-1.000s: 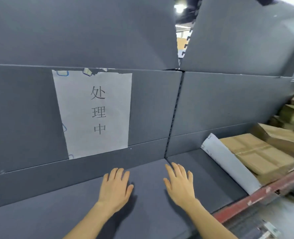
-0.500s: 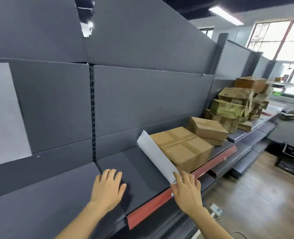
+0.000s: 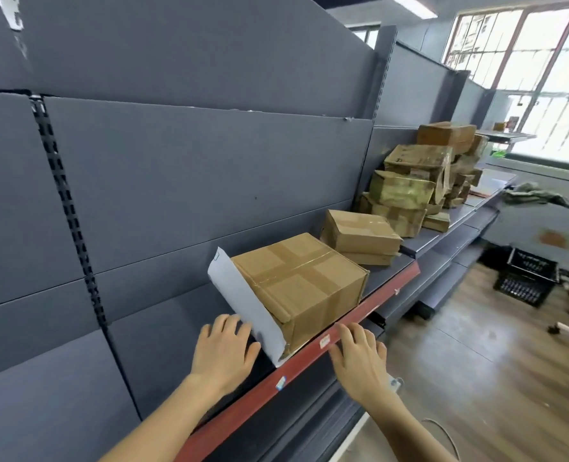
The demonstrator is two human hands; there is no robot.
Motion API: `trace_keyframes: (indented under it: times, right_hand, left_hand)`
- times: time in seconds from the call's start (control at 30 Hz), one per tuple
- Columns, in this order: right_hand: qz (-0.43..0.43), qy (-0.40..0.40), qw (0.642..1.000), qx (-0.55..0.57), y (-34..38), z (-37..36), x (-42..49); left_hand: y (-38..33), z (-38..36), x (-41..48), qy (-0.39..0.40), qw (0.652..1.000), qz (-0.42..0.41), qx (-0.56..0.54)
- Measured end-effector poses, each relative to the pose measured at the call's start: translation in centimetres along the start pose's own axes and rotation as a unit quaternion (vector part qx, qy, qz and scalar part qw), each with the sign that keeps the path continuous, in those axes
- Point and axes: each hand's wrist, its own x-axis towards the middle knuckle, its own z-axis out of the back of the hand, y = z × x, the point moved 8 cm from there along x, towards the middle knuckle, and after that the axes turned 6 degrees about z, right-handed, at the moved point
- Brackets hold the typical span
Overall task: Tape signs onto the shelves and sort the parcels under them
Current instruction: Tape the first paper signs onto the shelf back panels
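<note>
- Our left hand [image 3: 225,355] and right hand [image 3: 359,360] are flat-fingered, holding nothing.
- The paper sign [image 3: 243,305] leans untaped against a box [image 3: 303,281].
- Parcels [image 3: 409,188] lie heaped, seemingly unsorted.

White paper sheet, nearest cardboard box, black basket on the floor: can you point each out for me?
white paper sheet [image 3: 243,305]: head view, middle of its leaning face.
nearest cardboard box [image 3: 296,268]: head view, its taped top face.
black basket [image 3: 523,290]: head view, its mesh side wall.
</note>
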Motion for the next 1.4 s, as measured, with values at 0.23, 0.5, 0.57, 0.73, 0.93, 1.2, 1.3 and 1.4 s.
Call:
trace_keyframes:
  times: [0.23,0.5,0.57,0.73,0.93,1.2,1.3,1.4]
  right_hand:
    - [-0.018,0.015,1.000,0.009,-1.3,0.3,5.1]
    - [-0.054,0.013,0.998,0.026,-3.6,0.5,11.7]
    - [-0.064,0.015,0.997,0.035,-4.3,0.5,13.2]
    - [-0.084,0.030,0.995,0.044,-7.1,0.0,17.5]
    - [-0.079,0.164,0.979,0.090,-11.0,-3.4,23.0]
    - [-0.103,0.313,0.876,0.351,-12.4,-7.3,25.7]
    - [-0.153,0.371,0.827,0.394,-14.1,-8.9,25.3]
    - [-0.201,0.412,0.765,0.453,-14.7,-10.2,24.7]
  left_hand:
    - [0.1,-0.6,6.8,0.009,1.000,0.012,-0.016]
    - [0.6,-1.0,12.6,-0.004,0.999,0.016,-0.027]
    - [0.6,-1.4,13.7,-0.005,0.999,0.023,-0.030]
    - [0.0,-2.7,16.5,0.021,0.996,0.076,-0.040]
    - [0.0,-5.0,17.7,0.086,0.981,0.174,-0.022]
    - [1.4,-6.1,16.3,0.083,0.937,0.326,-0.098]
    - [1.9,-6.6,15.0,0.090,0.902,0.398,-0.142]
    - [2.0,-6.2,13.9,0.071,0.887,0.435,-0.139]
